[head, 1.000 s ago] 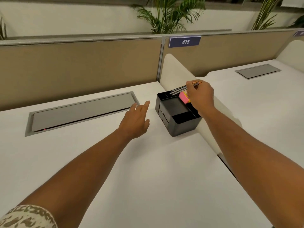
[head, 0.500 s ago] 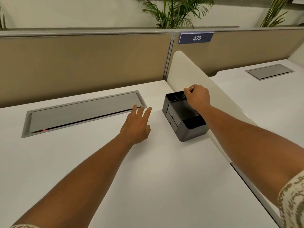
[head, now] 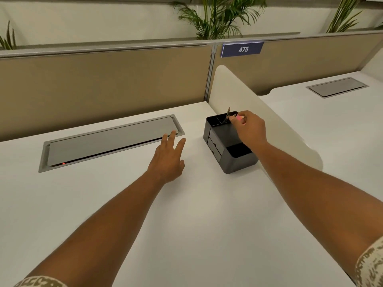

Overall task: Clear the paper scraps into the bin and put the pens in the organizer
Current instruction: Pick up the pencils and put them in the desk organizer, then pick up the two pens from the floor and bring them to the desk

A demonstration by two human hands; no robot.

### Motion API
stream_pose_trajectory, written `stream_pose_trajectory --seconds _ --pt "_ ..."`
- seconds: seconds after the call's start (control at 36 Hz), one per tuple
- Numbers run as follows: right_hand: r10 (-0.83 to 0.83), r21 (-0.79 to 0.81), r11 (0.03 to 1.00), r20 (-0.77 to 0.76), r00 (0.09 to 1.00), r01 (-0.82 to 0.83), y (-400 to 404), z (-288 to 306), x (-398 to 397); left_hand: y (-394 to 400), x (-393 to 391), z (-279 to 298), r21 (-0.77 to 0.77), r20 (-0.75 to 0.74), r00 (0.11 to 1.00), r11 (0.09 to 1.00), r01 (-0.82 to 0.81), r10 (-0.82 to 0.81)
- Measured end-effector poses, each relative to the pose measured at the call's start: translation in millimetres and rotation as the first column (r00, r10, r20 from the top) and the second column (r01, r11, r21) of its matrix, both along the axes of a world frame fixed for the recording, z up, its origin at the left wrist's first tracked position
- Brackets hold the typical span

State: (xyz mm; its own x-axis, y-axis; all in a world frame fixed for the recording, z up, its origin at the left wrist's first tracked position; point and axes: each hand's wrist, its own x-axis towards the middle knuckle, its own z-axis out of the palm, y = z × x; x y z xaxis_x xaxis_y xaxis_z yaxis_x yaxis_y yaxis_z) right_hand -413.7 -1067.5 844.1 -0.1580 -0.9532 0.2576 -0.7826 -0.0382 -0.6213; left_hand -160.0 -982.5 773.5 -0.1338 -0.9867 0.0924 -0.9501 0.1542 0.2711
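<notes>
Head view, the only one. White bench (head: pixel 186 235) runs from the near edge back to a tan partition (head: pixel 103 83); a grey cable hatch (head: pixel 107 141) is set flush into the bench top at left, a small red light at its near left corner. Black organizer (head: pixel 227 147) stands on the bench at right, just beside the rounded white divider (head: pixel 259 112) that splits this bench from the next one. Organizer shows open compartments at its far end, a flat lid or tray in the middle, small drawer fronts on its left face, and one open bin at its near end. Right hand (head: pixel 249 128) reaches over the far end of the organizer; grip is closed in a pinch on the pens (head: pixel 228 114), which stand steeply tilted with their lower ends down inside a far compartment. Something pink shows at the fingertips; cannot tell what it is. Left hand (head: pixel 169 158) hovers low over the bench between hatch and organizer, grip spread, fingers straight, holding nothing; whether it touches the surface cannot be told. Blue sign (head: pixel 242 49) reading 475 on the partition top; palm plants (head: pixel 215 15) behind.
</notes>
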Motion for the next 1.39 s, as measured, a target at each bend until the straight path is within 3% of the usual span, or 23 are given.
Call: stream_pose_trajectory --seconds 0.39,0.64,0.89,1.08,1.39 --pt "0.196 -0.029 0.980 -0.019 0.980 -0.196 101.8 -14.5 0.1 93.1 -32.5 38.9 -0.128 0.091 0.996 0.992 0.008 0.004" --pt "0.315 -0.023 0.947 -0.105 0.943 -0.319 184.5 -15.7 -6.3 181.2 -59.7 50.6 -0.161 0.126 0.990 0.986 -0.047 0.068" --pt "0.423 -0.054 0.902 -0.092 0.901 -0.429 259.5 -20.5 -7.2 270.9 -76.6 55.7 -0.163 0.167 0.976 0.980 -0.113 0.140" --pt "0.481 -0.061 0.866 -0.174 0.859 -0.497 316.1 -15.2 9.7 322.7 -77.5 70.9 -0.160 0.178 0.966 0.974 -0.160 0.187" --pt "0.611 -0.075 0.777 -0.149 0.778 -0.624 405.1 -19.7 76.5 423.4 -39.4 66.4 -0.138 0.193 0.946 0.962 -0.237 0.260"
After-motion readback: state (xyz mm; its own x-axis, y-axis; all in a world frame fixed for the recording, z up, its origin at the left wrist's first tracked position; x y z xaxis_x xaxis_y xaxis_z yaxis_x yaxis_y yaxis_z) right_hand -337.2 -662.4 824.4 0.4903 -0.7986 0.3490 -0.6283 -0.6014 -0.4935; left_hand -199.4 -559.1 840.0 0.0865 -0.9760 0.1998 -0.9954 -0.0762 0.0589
